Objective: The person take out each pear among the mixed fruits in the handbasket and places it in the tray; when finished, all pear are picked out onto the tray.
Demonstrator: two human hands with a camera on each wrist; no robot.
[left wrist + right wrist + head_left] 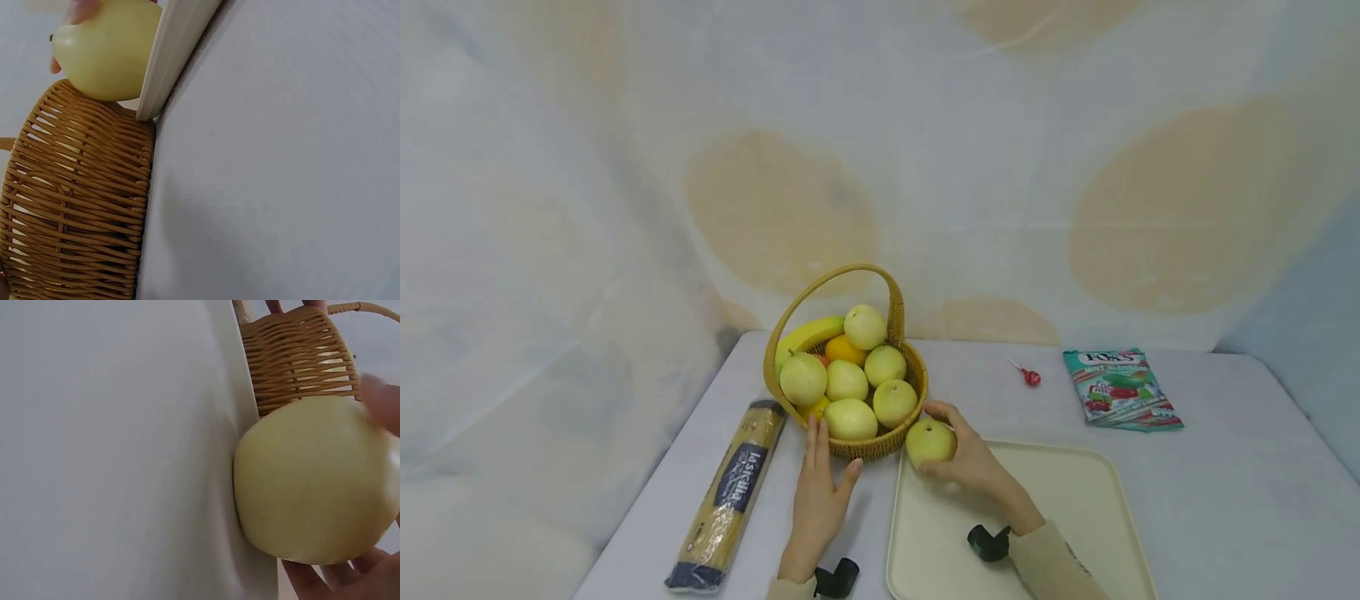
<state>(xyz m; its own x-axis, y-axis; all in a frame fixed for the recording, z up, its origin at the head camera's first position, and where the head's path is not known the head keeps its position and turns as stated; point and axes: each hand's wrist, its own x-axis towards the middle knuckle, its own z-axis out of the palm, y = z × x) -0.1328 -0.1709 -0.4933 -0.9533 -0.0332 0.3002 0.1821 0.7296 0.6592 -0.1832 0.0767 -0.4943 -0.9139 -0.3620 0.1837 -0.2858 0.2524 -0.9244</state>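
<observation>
A round yellow-green pear [930,443] lies in the grip of my right hand [973,458], thumb on its near side and fingers around its far side. It is at the far left corner of the cream tray [1060,467], close against the wicker basket [868,447]. In the right wrist view the pear [312,481] touches the tray surface. My left hand [820,498] reaches the basket's front left rim with its fingers extended and thumb spread. Several similar pears [850,419], a banana [811,334] and an orange [844,349] fill the basket.
Left of the basket lies a long pack of spaghetti [730,500]. A red lollipop [1032,377] and a green bag of sweets [1122,390] lie at the back right. The basket's tall handle [831,275] arches over the fruit. Fabric hangs behind the table.
</observation>
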